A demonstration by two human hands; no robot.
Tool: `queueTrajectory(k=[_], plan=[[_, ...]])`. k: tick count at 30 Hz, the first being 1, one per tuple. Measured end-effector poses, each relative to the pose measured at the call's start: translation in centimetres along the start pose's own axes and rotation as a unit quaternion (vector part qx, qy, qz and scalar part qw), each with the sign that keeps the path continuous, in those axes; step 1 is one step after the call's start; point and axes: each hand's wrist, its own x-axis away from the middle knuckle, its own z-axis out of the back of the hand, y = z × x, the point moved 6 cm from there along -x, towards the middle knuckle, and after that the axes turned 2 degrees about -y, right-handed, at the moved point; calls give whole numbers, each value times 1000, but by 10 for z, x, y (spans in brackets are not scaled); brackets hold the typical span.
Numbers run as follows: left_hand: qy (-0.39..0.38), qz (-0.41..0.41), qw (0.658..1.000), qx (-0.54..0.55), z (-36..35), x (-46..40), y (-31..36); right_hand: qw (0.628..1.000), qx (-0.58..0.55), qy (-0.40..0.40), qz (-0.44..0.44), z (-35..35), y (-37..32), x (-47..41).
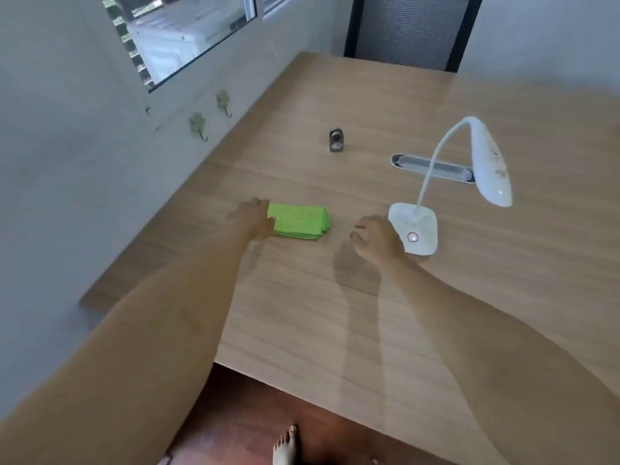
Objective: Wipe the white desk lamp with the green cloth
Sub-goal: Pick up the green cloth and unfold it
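Cloth pickup comes first: the loosely open, empty left hand (252,217) touching the folded green cloth (299,221) at frame centre should pinch all layers, while the curled, empty right hand (375,238) steadies the white desk lamp (423,229) at centre right.

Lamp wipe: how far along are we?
Nothing wiped yet: the lamp head shows brown specks. In hand: left hand reaches the folded cloth lying on the table; right hand is beside the lamp base. Left: lift cloth, wipe the lamp.
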Motion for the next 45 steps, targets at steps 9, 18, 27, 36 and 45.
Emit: queueTrajectory(k=[9,18,27,36,45], plan=[[-30,-25,995,95,-10,-45,-15,982,-81,-101,-139,-51,-34,-56],[14,-28,992,119,-10,-55,-21,954,-164,-117,-222,-70,-24,-66],[-14,-34,963,268,1,-36,-7,878,-403,-66,-249,-53,-15,-30],[-215,-17,881,422,-16,18,76,695,-642,5,-325,7,30,50],[-326,-14,769,550,-64,62,174,626,-739,30,-248,17,61,101]])
